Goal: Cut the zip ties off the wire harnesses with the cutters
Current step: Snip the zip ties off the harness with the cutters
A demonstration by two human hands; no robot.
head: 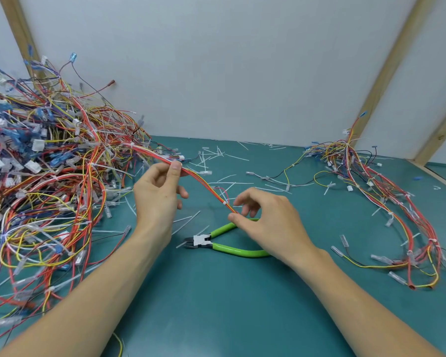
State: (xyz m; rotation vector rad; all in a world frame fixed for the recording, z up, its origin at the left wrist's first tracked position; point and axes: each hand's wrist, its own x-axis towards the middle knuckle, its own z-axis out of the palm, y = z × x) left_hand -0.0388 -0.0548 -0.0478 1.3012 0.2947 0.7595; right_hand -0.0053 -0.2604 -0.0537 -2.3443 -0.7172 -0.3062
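Observation:
A red, orange and yellow wire harness (204, 182) stretches from the big pile on the left down toward the middle of the table. My left hand (157, 197) pinches it high up between thumb and fingers. My right hand (265, 222) pinches its lower end just below a white zip tie (224, 203). The green-handled cutters (224, 243) lie on the teal mat under my right hand, jaws pointing left, with neither hand on them.
A large tangled pile of harnesses (44, 181) covers the left of the table. A smaller bundle of harnesses (386, 202) lies at the right. Several cut white zip tie pieces (216, 155) litter the mat. A wall and wooden posts stand behind.

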